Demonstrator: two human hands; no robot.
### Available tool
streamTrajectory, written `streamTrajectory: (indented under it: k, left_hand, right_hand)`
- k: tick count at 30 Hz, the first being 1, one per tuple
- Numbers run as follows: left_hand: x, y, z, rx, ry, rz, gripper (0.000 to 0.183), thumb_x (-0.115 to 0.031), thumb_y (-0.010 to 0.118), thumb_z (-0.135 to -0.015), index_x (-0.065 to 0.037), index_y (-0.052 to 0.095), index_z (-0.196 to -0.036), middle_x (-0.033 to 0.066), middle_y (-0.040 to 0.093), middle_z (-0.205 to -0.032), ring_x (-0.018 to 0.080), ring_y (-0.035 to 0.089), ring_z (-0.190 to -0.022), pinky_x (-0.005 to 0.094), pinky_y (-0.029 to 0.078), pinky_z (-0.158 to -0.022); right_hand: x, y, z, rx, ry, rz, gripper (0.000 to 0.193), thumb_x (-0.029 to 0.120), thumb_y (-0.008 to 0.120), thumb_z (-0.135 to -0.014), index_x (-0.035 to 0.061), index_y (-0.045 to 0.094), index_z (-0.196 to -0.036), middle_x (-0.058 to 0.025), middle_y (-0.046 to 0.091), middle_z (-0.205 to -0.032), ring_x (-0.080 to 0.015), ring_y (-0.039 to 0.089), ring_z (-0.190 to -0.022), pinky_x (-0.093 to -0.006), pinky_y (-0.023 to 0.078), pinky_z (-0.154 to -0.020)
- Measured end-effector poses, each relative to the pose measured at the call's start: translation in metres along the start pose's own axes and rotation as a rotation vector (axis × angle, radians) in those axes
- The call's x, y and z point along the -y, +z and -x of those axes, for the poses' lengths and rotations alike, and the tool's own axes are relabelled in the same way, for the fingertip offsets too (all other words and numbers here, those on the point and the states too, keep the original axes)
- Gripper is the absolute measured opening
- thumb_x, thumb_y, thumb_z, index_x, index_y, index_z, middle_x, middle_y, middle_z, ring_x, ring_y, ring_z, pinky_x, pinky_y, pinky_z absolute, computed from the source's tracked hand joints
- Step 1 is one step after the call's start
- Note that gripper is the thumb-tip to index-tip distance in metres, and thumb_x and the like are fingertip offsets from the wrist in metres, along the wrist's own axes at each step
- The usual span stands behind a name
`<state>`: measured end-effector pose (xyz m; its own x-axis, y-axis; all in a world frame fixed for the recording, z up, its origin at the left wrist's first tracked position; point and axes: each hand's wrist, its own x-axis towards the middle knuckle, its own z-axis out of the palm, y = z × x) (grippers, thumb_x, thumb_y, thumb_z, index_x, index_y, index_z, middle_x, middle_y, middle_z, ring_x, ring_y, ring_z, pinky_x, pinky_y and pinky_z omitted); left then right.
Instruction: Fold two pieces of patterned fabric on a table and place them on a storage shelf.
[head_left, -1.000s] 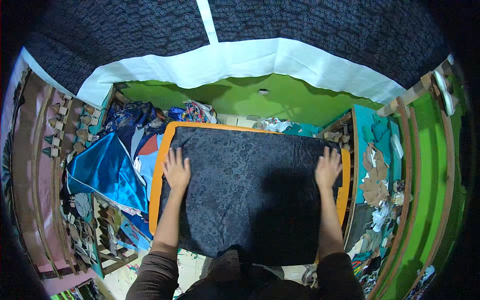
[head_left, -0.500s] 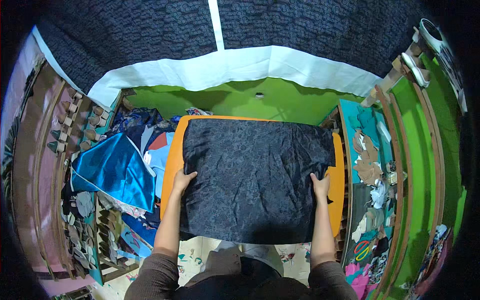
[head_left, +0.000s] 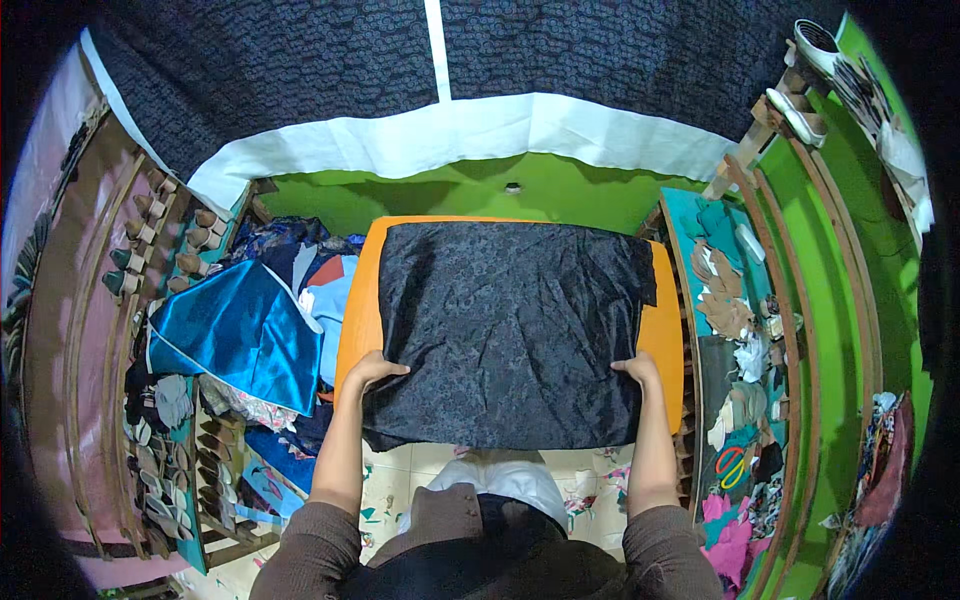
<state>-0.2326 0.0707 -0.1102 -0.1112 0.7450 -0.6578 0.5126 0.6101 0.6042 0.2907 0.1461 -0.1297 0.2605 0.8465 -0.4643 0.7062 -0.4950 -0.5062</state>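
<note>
A dark cloth with a faint floral pattern (head_left: 500, 330) lies spread, slightly wrinkled, over an orange table (head_left: 361, 310). Its near edge reaches past the front of the table. At the cloth's left side is my left hand (head_left: 370, 371), thumb lying on top and fingers tucked out of sight underneath. My right hand (head_left: 640, 372) grips the opposite side in the same way, thumb pointing inward. The cloth's upper right edge is ragged, and a strip of orange tabletop shows beyond it.
Left of the table, shiny blue fabric (head_left: 240, 330) lies on a heap of cloth. Shoe forms (head_left: 140, 230) line the left racks. On the right shelf are brown cut pieces (head_left: 722, 290) and red-and-yellow-handled scissors (head_left: 731, 467). Scraps litter the tiled floor (head_left: 390, 485). A dark curtain (head_left: 300, 70) hangs ahead.
Both hands have shifted along the cloth's sides toward its near edge, thumbs now further inward. The cloth's near edge sits higher in view, and the table appears slightly farther off.
</note>
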Motion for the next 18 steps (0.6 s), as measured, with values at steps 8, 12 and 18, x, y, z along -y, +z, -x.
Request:
streamTrajectory:
  k: [8, 12, 18]
  left_hand:
    - [0.028, 0.001, 0.048, -0.044, 0.228, 0.062, 0.044, -0.006, 0.071, -0.064, 0.003, 0.059, -0.106, 0.0119, 0.063, -0.099, 0.0215, 0.059, -0.09, 0.0303, 0.044, -0.084]
    - [0.062, 0.004, 0.059, -0.099, 0.251, 0.15, 0.039, -0.005, 0.07, -0.066, 0.004, 0.06, -0.103, 0.0106, 0.066, -0.091, 0.0198, 0.061, -0.083, 0.0296, 0.046, -0.079]
    - [0.067, -0.006, 0.086, -0.245, 0.166, 0.086, 0.032, -0.008, 0.068, -0.071, 0.005, 0.061, -0.1, 0.0115, 0.066, -0.091, 0.0174, 0.062, -0.081, 0.0299, 0.047, -0.075]
  right_hand:
    - [-0.027, 0.002, 0.047, 0.237, 0.007, -0.252, 0.066, 0.011, 0.077, -0.059, -0.0075, 0.05, -0.116, -0.018, 0.056, -0.114, -0.0282, 0.055, -0.104, -0.0327, 0.04, -0.092]
    - [-0.049, 0.01, 0.062, 0.168, 0.027, -0.184, 0.054, 0.01, 0.075, -0.062, -0.0049, 0.056, -0.11, -0.0139, 0.062, -0.105, -0.0248, 0.059, -0.094, -0.0316, 0.043, -0.086]
    - [-0.041, -0.01, 0.098, 0.167, -0.096, -0.359, 0.04, 0.005, 0.068, -0.069, -0.0042, 0.058, -0.106, -0.011, 0.063, -0.1, -0.022, 0.06, -0.088, -0.0308, 0.044, -0.083]
